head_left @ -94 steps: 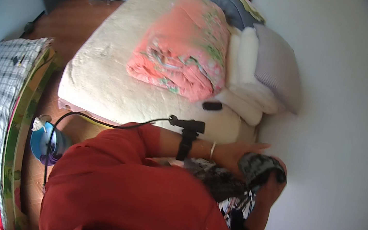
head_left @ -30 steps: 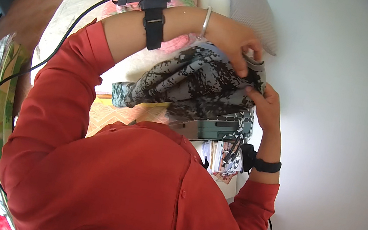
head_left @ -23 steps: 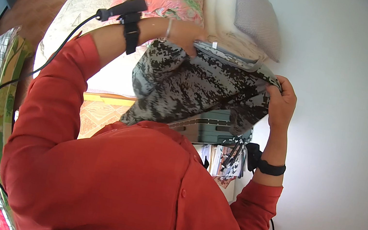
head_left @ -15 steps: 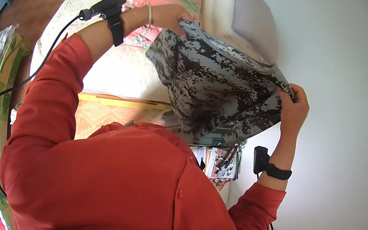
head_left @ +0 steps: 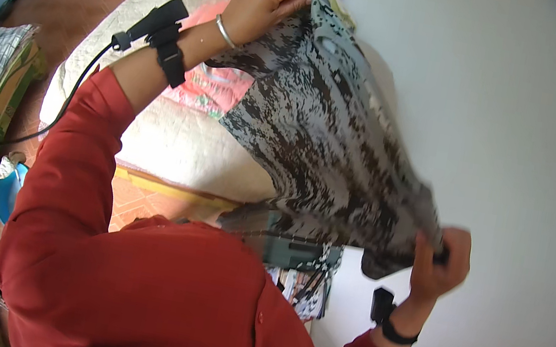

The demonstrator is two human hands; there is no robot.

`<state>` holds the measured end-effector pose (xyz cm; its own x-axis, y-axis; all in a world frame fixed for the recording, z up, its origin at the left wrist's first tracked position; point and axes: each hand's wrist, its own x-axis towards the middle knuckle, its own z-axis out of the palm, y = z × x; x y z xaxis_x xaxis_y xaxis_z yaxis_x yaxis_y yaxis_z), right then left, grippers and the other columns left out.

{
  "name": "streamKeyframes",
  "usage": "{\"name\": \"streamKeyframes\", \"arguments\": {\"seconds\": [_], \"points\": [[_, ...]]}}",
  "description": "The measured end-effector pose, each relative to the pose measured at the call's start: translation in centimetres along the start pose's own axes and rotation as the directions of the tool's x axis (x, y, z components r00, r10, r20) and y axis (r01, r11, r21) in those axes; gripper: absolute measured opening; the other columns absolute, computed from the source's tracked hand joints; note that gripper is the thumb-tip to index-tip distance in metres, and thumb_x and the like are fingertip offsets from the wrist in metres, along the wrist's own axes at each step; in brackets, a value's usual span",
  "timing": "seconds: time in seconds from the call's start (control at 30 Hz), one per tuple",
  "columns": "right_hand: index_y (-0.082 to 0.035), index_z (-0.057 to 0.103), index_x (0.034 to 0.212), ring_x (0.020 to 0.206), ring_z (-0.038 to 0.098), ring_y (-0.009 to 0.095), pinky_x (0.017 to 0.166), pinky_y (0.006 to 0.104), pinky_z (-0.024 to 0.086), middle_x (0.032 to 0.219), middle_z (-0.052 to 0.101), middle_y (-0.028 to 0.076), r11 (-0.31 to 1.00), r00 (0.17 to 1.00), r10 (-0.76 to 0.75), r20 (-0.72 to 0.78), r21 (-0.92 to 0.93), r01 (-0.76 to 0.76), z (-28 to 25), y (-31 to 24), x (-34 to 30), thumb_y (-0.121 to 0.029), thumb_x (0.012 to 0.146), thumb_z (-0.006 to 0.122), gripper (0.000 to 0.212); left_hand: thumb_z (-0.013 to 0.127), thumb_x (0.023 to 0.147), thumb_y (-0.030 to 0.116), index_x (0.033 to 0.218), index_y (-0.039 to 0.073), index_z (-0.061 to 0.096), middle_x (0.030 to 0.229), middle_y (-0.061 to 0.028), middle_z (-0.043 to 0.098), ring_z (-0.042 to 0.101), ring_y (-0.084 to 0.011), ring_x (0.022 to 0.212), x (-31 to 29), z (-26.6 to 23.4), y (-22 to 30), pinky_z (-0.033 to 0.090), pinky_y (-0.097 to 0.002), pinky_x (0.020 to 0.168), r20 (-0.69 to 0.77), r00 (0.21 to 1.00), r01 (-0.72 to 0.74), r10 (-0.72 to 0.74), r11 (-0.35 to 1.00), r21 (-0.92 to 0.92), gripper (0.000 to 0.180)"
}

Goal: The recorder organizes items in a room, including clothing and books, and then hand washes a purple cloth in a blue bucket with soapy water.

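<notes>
Camouflage garment (head_left: pixel 330 131) drawn out between 2 hands, in front of a bed (head_left: pixel 186 146) and beside a pale wall (head_left: pixel 529 181). Compared with 0.5 s ago, the hands stand wider apart: the left has risen toward the head of the bed, and the right has sunk lower along the wall. The cloth, a bunched mass 3.1 s ago, now spans a long diagonal; for the work in hand this appears to mean that it is being opened out rather than gathered.

Left hand (head_left: pixel 270 8): arm bent and lifted, wrist above the elbow; the grip is pinched on the garment's upper corner. Right hand (head_left: pixel 442 265): forearm angled up from the lower right; the grip is closed on the opposite, lower end, its fingertips blurred.

The garment hangs clear of the worker's red shirt (head_left: pixel 174 296), with its lower edge in front of a dark green case (head_left: pixel 301 255). Behind it, a coral quilt (head_left: pixel 214 92) shows in part on the bed. A blue bucket (head_left: pixel 8 193) stands on the floor at left. The exact kind of garment cannot be told.
</notes>
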<state>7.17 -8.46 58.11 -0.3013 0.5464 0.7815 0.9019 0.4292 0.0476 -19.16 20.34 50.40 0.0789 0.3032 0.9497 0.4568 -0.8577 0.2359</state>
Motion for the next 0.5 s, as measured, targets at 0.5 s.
{"name": "streamKeyframes", "arguments": {"seconds": [0.5], "points": [[-0.002,0.055,0.075,0.065,0.051,0.01,0.055,0.0198,0.04,0.096,0.049,0.012,0.946,0.985,-0.165,0.045,0.29,0.145,10.8,-3.2,7.9,0.0,0.064,0.066,0.016,0.047,0.086,0.019,0.102,0.001,0.056,0.097,-0.0015,0.057,0.052,-0.008,0.088,0.6,-1.2,8.9,0.042,-0.0212,0.077,0.652,0.735,0.607,0.185,0.247,-0.755,0.026]]}}
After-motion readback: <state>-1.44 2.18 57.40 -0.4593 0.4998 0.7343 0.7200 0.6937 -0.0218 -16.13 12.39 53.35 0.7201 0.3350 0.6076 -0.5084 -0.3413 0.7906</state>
